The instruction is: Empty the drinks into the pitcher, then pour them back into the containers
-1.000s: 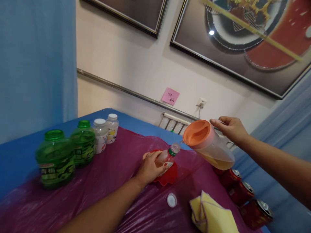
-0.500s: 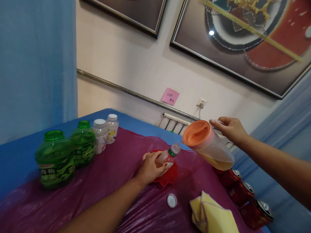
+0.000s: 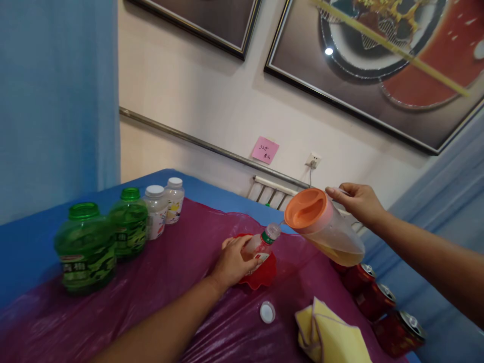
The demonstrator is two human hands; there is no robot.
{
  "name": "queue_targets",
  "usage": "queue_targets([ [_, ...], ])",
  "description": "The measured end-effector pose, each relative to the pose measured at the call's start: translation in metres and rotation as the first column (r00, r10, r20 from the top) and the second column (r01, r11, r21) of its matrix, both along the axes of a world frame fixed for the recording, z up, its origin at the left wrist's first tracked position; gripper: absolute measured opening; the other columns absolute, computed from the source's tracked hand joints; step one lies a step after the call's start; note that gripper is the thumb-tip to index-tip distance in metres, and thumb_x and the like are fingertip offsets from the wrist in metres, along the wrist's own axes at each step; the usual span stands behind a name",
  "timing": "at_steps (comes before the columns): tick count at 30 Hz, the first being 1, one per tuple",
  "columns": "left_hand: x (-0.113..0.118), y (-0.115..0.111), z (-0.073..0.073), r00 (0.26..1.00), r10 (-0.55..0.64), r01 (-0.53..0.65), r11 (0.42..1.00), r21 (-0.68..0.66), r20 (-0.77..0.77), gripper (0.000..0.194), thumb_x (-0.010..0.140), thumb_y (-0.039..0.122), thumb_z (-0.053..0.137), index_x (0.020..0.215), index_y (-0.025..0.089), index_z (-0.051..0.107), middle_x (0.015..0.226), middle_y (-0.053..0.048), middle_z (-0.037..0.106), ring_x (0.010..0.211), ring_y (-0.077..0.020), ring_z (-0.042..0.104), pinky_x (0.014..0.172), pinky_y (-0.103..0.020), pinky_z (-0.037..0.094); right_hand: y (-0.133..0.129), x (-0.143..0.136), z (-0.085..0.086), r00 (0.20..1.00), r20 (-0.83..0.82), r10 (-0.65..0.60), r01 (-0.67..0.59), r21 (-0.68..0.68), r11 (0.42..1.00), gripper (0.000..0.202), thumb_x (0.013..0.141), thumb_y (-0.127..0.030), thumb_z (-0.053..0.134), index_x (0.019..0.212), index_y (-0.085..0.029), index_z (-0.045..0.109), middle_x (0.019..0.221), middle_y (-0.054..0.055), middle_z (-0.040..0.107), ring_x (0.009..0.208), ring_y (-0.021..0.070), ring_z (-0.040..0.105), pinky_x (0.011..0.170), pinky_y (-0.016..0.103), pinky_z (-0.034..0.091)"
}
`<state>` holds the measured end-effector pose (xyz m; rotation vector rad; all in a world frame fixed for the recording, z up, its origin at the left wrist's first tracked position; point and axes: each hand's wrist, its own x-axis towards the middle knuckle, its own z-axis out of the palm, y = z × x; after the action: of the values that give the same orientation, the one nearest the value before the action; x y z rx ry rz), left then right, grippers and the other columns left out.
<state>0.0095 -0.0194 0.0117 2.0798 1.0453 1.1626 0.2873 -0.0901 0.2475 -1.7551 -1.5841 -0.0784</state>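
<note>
My left hand (image 3: 235,259) is wrapped round a clear plastic bottle (image 3: 266,242) with a green neck ring and no cap on its mouth. Under the bottle is a red wavy-edged dish (image 3: 264,276), partly hidden by the hand. With my right hand (image 3: 357,201) I grip the handle of a translucent pitcher (image 3: 333,232) with an orange lid (image 3: 305,207). It is tilted left, yellowish liquid lies along its lower side, and a thin stream runs from the spout to the bottle mouth. A white cap (image 3: 267,312) lies on the purple plastic sheet in front of the dish.
Two green bottles (image 3: 86,252) and two white-capped jars (image 3: 174,201) stand at the left. Several red cans (image 3: 399,333) line the right edge beside a folded yellow cloth (image 3: 333,335). A purple sheet (image 3: 162,282) covers much of the blue table; behind are a wall and pipe (image 3: 212,147).
Almost nothing differs. Both hands, the bottle and the tilted pitcher keep their places, and the thin stream still runs at the bottle mouth.
</note>
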Motion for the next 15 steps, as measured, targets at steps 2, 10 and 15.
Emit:
queue_targets([
  [2, 0.0002, 0.0002, -0.0003, 1.000, 0.003, -0.003, 1.000, 0.001, -0.001, 0.054, 0.069, 0.035, 0.082, 0.120, 0.027, 0.067, 0.118, -0.004, 0.074, 0.109, -0.0289, 0.063, 0.105, -0.045, 0.041, -0.0003, -0.0002, -0.0001, 1.000, 0.007, 0.002, -0.002, 0.001, 1.000, 0.061, 0.073, -0.077, 0.065, 0.054, -0.024, 0.041, 0.052, -0.005, 0.029, 0.050, 0.0109, 0.027, 0.046, 0.028, 0.020],
  [10, 0.0001, -0.0006, 0.0007, 1.000, 0.015, -0.015, 1.000, -0.008, -0.020, 0.054, 0.071, 0.037, 0.082, 0.122, 0.025, 0.068, 0.119, -0.006, 0.073, 0.112, -0.0302, 0.062, 0.106, -0.046, 0.040, 0.0009, 0.0004, -0.0014, 1.000, -0.002, 0.010, -0.010, -0.002, 1.000, 0.059, 0.074, -0.074, 0.066, 0.055, -0.024, 0.042, 0.053, -0.005, 0.029, 0.051, 0.0109, 0.028, 0.046, 0.028, 0.022],
  [15, -0.0009, -0.0022, 0.0031, 1.000, 0.016, -0.017, 1.000, -0.015, -0.021, 0.055, 0.070, 0.037, 0.082, 0.122, 0.025, 0.068, 0.118, -0.006, 0.073, 0.112, -0.0303, 0.063, 0.105, -0.045, 0.041, 0.0014, 0.0009, -0.0024, 1.000, 0.003, 0.006, -0.006, -0.003, 1.000, 0.060, 0.074, -0.075, 0.065, 0.055, -0.023, 0.042, 0.053, -0.005, 0.028, 0.050, 0.0103, 0.027, 0.046, 0.027, 0.021],
])
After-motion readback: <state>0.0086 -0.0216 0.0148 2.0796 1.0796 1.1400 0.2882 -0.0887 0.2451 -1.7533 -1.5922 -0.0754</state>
